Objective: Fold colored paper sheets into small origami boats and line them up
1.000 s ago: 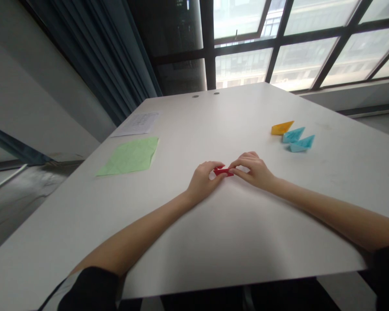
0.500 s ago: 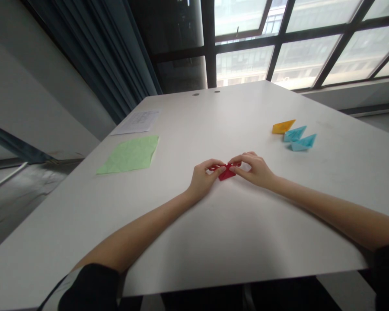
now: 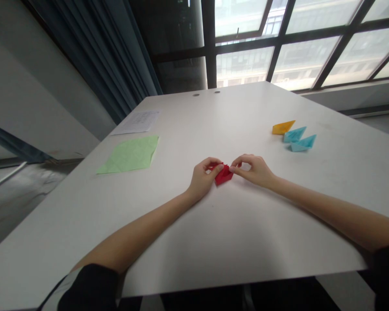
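Red paper [image 3: 224, 176] lies between left hand [image 3: 202, 179], clamped on its left side, and right hand [image 3: 255, 170], pinching its right corner (near edge slants away rightward).

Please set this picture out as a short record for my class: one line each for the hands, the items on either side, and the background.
Left hand: pinching the left part of a red folded paper
Right hand: fingertips at its right edge; firmness of grip unclear
Surface: white table
Left side: green sheet, with printed white sheet beyond
Right side: orange folded paper, light blue folded paper, nearest another light blue folded paper
Background: window, blue curtain
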The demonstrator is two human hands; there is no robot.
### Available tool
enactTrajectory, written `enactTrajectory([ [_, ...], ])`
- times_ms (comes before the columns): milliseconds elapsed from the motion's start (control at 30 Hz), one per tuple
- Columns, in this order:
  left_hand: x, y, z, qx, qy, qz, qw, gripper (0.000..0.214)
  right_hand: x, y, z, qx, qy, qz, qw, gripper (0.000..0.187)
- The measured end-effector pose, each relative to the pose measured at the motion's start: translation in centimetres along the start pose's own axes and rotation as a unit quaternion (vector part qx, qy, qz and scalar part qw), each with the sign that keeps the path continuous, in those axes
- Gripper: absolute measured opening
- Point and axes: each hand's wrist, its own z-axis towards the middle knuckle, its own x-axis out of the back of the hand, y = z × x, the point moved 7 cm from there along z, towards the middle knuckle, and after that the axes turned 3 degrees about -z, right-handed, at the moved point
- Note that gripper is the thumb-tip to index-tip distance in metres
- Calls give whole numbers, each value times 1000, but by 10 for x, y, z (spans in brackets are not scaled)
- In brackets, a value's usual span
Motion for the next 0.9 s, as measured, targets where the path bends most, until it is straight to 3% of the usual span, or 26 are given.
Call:
enactTrajectory([
  [433, -8, 18, -6, -43, -48, 121, 991, 13, -2, -4, -1, 8, -19, -16, 1000, 15],
  [900, -4, 12, -5, -30, -22, 123, 992, 13, 0, 1, 1, 10, -18, -11, 1000, 12],
])
